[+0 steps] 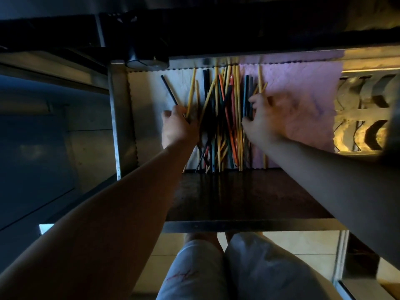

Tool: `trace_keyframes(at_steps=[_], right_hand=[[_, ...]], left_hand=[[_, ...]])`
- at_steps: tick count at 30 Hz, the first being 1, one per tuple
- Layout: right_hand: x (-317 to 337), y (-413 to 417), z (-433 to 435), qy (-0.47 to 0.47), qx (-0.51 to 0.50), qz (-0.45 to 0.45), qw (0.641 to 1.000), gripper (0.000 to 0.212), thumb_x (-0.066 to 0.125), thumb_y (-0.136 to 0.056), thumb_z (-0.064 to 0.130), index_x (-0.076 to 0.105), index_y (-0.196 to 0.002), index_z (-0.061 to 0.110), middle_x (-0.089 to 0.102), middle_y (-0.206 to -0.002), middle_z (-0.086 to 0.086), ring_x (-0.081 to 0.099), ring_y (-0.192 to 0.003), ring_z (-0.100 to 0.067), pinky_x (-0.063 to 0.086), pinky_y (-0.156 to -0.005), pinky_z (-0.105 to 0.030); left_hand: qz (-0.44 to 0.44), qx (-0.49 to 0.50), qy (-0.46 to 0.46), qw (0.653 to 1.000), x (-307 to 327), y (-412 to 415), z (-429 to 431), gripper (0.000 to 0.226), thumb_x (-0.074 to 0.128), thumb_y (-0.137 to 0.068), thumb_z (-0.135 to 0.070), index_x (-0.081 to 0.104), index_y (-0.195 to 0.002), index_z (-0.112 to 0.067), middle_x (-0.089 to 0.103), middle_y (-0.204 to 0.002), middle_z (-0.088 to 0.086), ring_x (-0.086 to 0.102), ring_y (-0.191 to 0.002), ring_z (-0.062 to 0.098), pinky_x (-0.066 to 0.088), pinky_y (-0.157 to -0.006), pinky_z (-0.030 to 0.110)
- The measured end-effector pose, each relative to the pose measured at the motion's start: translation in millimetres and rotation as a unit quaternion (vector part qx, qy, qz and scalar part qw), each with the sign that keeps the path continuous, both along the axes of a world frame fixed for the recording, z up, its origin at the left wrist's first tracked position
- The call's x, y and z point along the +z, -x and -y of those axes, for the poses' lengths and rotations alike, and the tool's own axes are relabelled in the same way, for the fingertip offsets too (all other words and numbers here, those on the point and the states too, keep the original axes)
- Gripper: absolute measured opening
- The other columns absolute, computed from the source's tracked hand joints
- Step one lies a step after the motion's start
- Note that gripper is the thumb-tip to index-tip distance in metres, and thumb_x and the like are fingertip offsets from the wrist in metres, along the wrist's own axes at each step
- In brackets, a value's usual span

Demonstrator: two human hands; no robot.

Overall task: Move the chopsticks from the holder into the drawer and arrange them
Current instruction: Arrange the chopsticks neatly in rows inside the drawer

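A loose heap of chopsticks in yellow, black, orange, red and teal lies lengthwise in the open drawer, crossing each other. My left hand presses against the heap's left side, its fingers closed around a black and a yellow chopstick. My right hand rests against the heap's right side with its fingers spread over dark chopsticks. One black chopstick lies slanted apart at the left. No holder is in view.
A white cloth lines the drawer's left part and a pink cloth its right. Dark curved items fill a compartment at the far right. The drawer's dark front panel is nearest me, above my knees.
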State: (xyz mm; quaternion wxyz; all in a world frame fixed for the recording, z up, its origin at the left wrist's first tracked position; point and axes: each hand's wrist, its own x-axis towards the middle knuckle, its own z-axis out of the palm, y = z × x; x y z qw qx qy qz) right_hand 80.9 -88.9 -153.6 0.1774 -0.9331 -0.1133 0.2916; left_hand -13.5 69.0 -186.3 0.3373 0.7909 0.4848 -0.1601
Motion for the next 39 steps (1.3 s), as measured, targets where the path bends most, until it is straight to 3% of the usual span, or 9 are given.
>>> trace_keyframes(at_steps=[2,6,17,20,26,29,32,36,39], right_hand=[[-8,2,0,-0.016,-0.006,-0.013,1.000,0.045,0.062,-0.086,0.012,0.047,-0.128,0.010,0.052,-0.128,-0.016,0.051,-0.115,-0.031,0.047,-0.090,-0.040],[-19,5,0,-0.034,-0.021,-0.014,0.999,0.042,0.060,-0.085,0.014,0.049,-0.125,0.013,0.056,-0.123,-0.012,0.055,-0.107,-0.027,0.044,-0.077,-0.029],[-22,2,4,-0.040,-0.055,-0.053,0.996,0.021,0.058,-0.084,0.028,0.059,-0.103,0.021,0.064,-0.100,-0.002,0.062,-0.091,-0.020,0.055,-0.077,-0.037],[-24,1,4,-0.037,-0.052,-0.050,0.997,0.021,0.059,-0.083,0.029,0.060,-0.103,0.022,0.064,-0.102,-0.003,0.062,-0.090,-0.020,0.054,-0.077,-0.037],[-30,2,-3,-0.035,0.000,-0.012,0.999,0.023,0.062,-0.086,0.027,0.064,-0.106,0.015,0.064,-0.109,-0.008,0.062,-0.096,-0.024,0.050,-0.077,-0.030],[-33,-1,-11,-0.032,-0.004,-0.009,0.999,0.020,0.063,-0.087,0.025,0.064,-0.103,0.013,0.065,-0.106,-0.009,0.062,-0.096,-0.025,0.049,-0.077,-0.030],[-34,-4,-19,0.007,0.002,-0.001,1.000,0.029,0.062,-0.089,0.025,0.055,-0.115,0.014,0.063,-0.110,-0.009,0.064,-0.098,-0.027,0.056,-0.079,-0.044],[-39,-11,-22,0.071,0.012,0.004,0.997,0.043,0.059,-0.092,0.023,0.045,-0.131,0.010,0.060,-0.117,-0.012,0.062,-0.103,-0.028,0.051,-0.078,-0.037],[-39,-14,-21,0.074,-0.002,-0.020,0.997,0.035,0.053,-0.096,0.021,0.049,-0.128,0.008,0.057,-0.125,-0.014,0.057,-0.114,-0.028,0.045,-0.088,-0.035]], left_hand=[[-0.023,-0.028,-0.007,0.999,2,-5,-2,0.037,0.050,-0.089,-0.060,0.057,-0.107,-0.027,0.041,-0.103,0.000,0.057,-0.079,0.021,0.053,-0.075,0.039],[-0.097,-0.105,-0.025,0.989,-8,-15,-6,0.036,0.059,-0.086,-0.050,0.062,-0.109,-0.023,0.048,-0.109,0.006,0.057,-0.094,0.028,0.054,-0.081,0.045],[-0.120,-0.068,0.051,0.989,-2,-37,-2,0.031,0.062,-0.084,-0.032,0.069,-0.107,-0.013,0.066,-0.098,0.007,0.065,-0.089,0.023,0.057,-0.078,0.039],[-0.097,-0.051,0.047,0.993,0,-34,-2,0.024,0.063,-0.082,-0.034,0.073,-0.094,-0.016,0.067,-0.085,0.004,0.066,-0.079,0.021,0.051,-0.063,0.032],[-0.030,-0.028,0.028,0.999,7,-32,1,0.035,0.057,-0.076,-0.043,0.072,-0.093,-0.017,0.067,-0.096,0.008,0.064,-0.090,0.028,0.056,-0.080,0.044],[0.029,0.001,0.038,0.999,7,-30,1,0.021,0.058,-0.084,-0.034,0.065,-0.095,-0.018,0.065,-0.087,0.002,0.063,-0.080,0.020,0.053,-0.071,0.034],[0.083,0.014,0.054,0.995,9,-27,4,0.012,0.056,-0.094,-0.025,0.056,-0.104,-0.018,0.057,-0.080,-0.007,0.055,-0.069,0.003,0.040,-0.054,0.015],[0.147,0.024,0.071,0.986,11,-32,10,0.014,0.046,-0.101,-0.020,0.049,-0.112,-0.013,0.059,-0.087,-0.001,0.060,-0.076,0.011,0.049,-0.060,0.021],[0.115,0.026,0.058,0.991,5,-37,11,0.017,0.049,-0.099,-0.022,0.052,-0.113,-0.013,0.059,-0.097,0.003,0.060,-0.084,0.016,0.043,-0.058,0.020]])
